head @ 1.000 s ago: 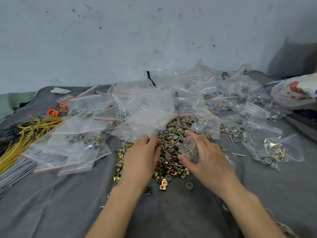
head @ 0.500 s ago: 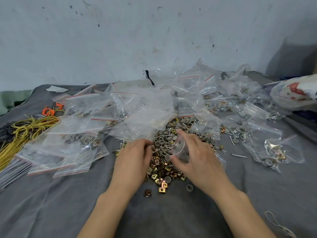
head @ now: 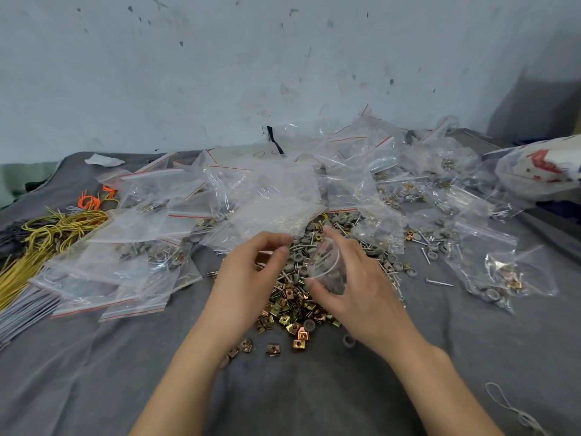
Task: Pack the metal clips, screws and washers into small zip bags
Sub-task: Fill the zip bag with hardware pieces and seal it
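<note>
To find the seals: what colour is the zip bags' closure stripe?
The closure stripe is red; head view.

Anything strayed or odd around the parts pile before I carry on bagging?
A few strays: a grey washer and several gold clips lie on the grey cloth just nearer than the pile, and one screw lies alone to its right. Nothing looks damaged.

A matt grey cloth [head: 314,398] spreads under everything, while the heap of clear plastic zip bags with red seal strips [head: 261,196] across mid-frame is thin, crinkled and glossy, like the small clear plastic zip bag [head: 327,265] at centre. Below it the square brass-coloured metal clips [head: 284,311] gleam, the thin silvery metal screws [head: 438,282] shine faintly and the round grey washers [head: 309,325] look dull. The pale painted wall [head: 283,58] above is matt, rough and chipped.
</note>
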{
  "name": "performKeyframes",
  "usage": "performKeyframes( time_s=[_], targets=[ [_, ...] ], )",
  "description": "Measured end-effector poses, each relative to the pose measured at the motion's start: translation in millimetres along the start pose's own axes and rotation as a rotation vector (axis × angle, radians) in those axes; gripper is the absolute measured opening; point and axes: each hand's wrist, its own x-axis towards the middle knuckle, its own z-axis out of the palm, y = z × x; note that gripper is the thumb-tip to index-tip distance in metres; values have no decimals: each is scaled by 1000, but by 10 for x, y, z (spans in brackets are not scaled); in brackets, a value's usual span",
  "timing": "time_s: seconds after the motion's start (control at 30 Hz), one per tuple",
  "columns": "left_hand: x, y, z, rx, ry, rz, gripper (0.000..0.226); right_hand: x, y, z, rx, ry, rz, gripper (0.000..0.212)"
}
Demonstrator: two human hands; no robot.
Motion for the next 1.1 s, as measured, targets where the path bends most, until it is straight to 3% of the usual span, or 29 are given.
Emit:
performKeyframes(
  time_s=[0.3, 0.47, 0.63, 0.87, 0.97, 1.1],
  targets=[
    [68, 243, 145, -48, -146, 150, 35, -10, -62, -33, 90, 10, 2, 85],
    [182, 159, 88, -131, -10, 119, 27, 0, -5, -48, 89, -6, 30, 84],
    [241, -106, 170, 160, -43, 35, 26, 16, 84, -79, 60, 57, 74, 86],
    [336, -216, 557, 720, -230, 198, 41, 14, 260, -204, 76, 194, 144, 85],
    [388, -239, 573, 813, -314, 175, 46, 10, 283, -237, 72, 191, 162, 83],
    [453, -236, 508, 780, -319, 144, 34, 14, 266, -258, 44, 167, 165, 86]
  ],
)
